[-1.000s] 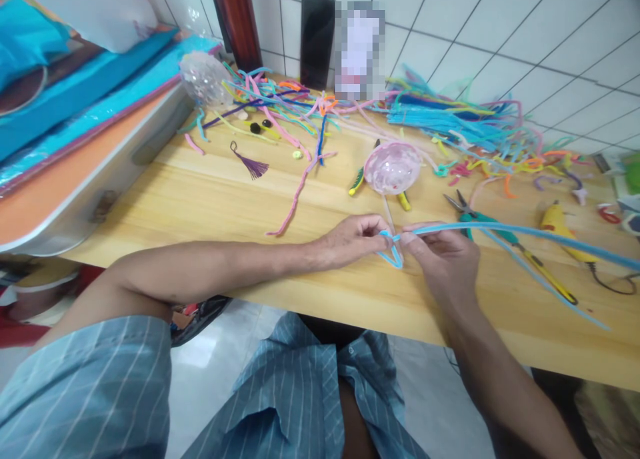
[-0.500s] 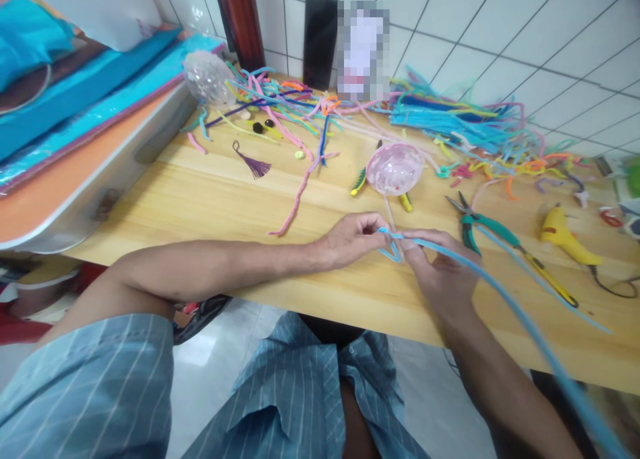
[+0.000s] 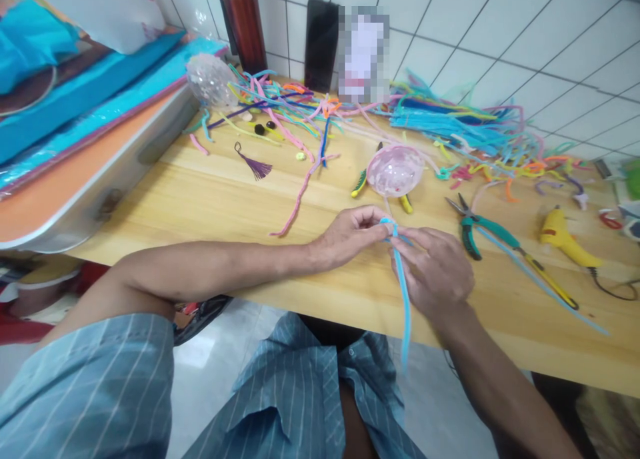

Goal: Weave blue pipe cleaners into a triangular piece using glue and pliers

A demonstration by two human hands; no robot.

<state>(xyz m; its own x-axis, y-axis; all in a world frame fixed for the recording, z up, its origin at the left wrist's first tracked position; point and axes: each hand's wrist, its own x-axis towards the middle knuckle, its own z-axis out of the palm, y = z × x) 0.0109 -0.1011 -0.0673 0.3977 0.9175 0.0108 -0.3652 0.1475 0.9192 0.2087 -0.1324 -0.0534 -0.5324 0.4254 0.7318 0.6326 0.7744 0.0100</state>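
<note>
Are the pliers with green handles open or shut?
Open. The pliers have their tips apart and their green handles spread.

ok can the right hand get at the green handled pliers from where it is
Probably yes: the green-handled pliers lie close beyond the right hand, and nothing seems to block the way, though its fingers are busy at the light-blue strip.

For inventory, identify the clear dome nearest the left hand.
The pinkish dome, just beyond the left hand; the other dome sits farther, by the bin.
</note>
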